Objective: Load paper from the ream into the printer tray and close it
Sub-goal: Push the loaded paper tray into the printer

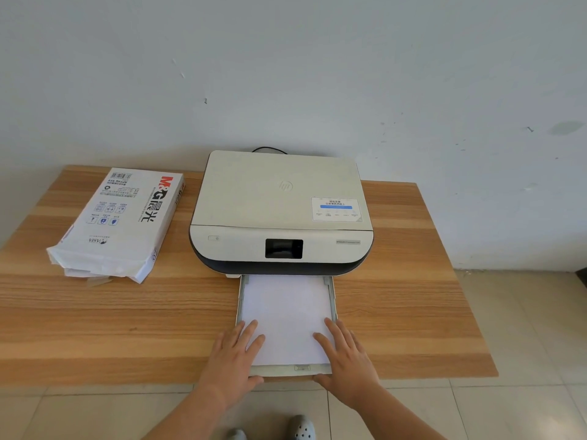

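Observation:
A white printer (281, 214) with a dark front band stands at the back middle of the table. Its paper tray (332, 298) is pulled out toward me, reaching the table's front edge. A stack of white paper (286, 312) lies flat inside the tray. My left hand (236, 354) rests on the tray's near left corner, fingers spread on the paper, thumb under the front lip. My right hand (344, 357) mirrors it on the near right corner. The opened paper ream (119, 220) in white printed wrapping lies to the left of the printer.
The wooden table (95, 328) stands against a pale wall (286, 74). A black cable (270, 149) runs behind the printer. Tiled floor (524, 312) shows at the right and below, with my grey shoes (303, 427) near the table's front edge.

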The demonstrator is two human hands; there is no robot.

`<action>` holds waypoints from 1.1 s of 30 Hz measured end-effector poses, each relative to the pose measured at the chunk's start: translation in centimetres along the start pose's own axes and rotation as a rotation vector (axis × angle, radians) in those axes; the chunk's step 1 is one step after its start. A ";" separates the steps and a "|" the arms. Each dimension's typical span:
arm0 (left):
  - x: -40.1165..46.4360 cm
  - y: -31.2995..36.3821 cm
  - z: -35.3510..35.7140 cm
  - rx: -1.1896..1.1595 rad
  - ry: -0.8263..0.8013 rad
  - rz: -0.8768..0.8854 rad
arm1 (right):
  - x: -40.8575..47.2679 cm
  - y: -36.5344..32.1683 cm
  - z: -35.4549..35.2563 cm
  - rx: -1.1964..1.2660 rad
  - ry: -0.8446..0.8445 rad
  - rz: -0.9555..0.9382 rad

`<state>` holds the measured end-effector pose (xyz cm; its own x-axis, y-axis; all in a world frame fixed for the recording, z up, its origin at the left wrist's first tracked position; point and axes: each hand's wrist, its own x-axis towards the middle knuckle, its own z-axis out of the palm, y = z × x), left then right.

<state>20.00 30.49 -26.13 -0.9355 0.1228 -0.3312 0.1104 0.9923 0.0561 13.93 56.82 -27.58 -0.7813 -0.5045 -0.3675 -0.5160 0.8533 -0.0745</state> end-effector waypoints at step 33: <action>2.9 -2.7 -1.1 0.009 0.054 0.054 | 3.0 1.3 -3.4 -0.082 0.024 -0.027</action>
<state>16.65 28.18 -26.24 -0.9447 0.1754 -0.2770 0.1641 0.9844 0.0636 9.70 56.00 -25.64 -0.7745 -0.5311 -0.3436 -0.5633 0.8262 -0.0073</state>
